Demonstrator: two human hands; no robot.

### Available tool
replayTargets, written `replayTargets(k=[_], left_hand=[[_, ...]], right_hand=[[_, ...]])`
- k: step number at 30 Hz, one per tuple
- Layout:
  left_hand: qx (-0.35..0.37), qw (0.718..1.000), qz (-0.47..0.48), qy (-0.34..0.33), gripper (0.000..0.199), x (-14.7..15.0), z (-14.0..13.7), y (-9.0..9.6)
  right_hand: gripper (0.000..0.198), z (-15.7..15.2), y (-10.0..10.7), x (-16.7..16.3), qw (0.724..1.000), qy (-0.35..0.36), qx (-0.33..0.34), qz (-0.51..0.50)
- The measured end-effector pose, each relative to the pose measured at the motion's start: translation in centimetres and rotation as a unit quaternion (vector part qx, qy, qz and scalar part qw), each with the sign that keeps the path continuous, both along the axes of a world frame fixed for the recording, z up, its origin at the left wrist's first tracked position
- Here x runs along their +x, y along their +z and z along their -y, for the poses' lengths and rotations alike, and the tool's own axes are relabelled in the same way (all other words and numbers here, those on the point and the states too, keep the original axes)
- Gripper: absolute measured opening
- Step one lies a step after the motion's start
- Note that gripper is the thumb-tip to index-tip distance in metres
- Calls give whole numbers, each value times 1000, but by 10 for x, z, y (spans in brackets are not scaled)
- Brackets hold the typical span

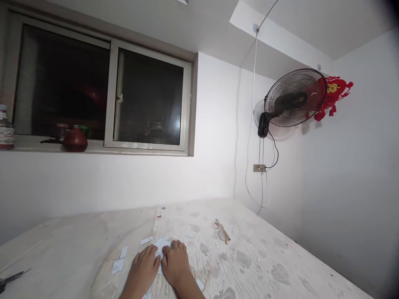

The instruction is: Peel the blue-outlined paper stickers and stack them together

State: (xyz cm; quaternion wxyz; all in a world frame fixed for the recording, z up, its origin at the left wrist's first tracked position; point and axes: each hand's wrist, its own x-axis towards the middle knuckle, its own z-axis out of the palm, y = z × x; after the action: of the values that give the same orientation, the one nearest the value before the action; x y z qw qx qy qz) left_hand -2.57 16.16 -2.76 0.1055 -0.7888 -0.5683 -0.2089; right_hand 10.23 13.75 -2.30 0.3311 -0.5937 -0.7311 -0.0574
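Observation:
My left hand [144,265] and my right hand [176,261] are side by side low on the pale covered surface. Between them lies a piece of white paper [162,243]. Both hands are closed on it, fingers curled and thumbs turned inward; my palms and fingertips hide much of it. Small white paper slips are scattered around: one slip [118,266] and another slip [124,252] left of my left hand, a narrow slip [145,241] beyond it, and a partly covered slip [200,284] by my right wrist.
Folded eyeglasses [222,231] rest beyond my right hand. A dark thin-tipped tool [12,278] lies at the far left. A red scrap [159,216] is near the wall. A wall fan [294,99] hangs at right; a dark red pot [75,139] stands on the windowsill.

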Motion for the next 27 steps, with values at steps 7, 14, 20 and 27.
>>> replayTargets(k=[7,14,20,27], left_hand=[[2,1000,-1,-6,35,-1,-2,-2],[-10,1000,-3,-4,35,1,5,5],[-25,1000,-5,-1,35,2,9,9],[-11,1000,-6,2,34,1,6,6]], right_hand=[[24,1,0,0,1000,-1,0,0],[24,0,-2,-1,1000,-1,1,6],[25,-1,-2,-1,1000,1,0,3],[25,1,-2,-1,1000,2,-1,3]])
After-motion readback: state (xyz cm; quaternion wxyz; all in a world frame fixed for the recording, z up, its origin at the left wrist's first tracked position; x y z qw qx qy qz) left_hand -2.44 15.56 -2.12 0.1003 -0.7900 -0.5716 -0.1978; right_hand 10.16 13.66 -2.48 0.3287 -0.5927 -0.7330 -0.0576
